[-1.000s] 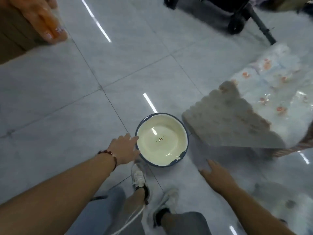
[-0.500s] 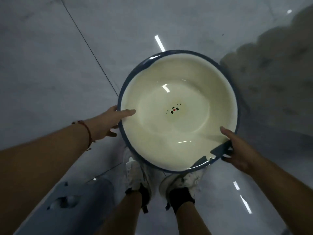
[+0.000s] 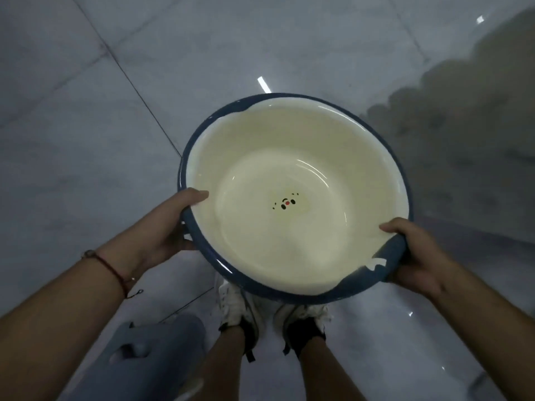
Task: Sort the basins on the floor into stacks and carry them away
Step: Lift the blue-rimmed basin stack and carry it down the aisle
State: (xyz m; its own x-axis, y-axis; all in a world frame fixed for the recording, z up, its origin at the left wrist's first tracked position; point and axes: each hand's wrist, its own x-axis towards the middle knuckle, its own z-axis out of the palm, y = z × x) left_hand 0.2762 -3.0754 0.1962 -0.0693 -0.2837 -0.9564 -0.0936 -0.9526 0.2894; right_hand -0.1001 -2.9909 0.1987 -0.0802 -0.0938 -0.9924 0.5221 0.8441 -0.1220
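Note:
A round basin, cream inside with a dark blue rim and a small cartoon face at its bottom, is held above the grey tiled floor in front of me. My left hand grips its left rim, thumb over the edge and fingers underneath. My right hand grips the lower right rim the same way, thumb on top. The basin tilts slightly toward me and hides part of my feet.
My two white sneakers stand on the floor just below the basin. A pale blue plastic object lies at the lower left. A blurred grey bulky package sits at the right edge.
Both hands closed on the basin's rim and lifted it off the floor toward me; a second ago only my left hand touched it.

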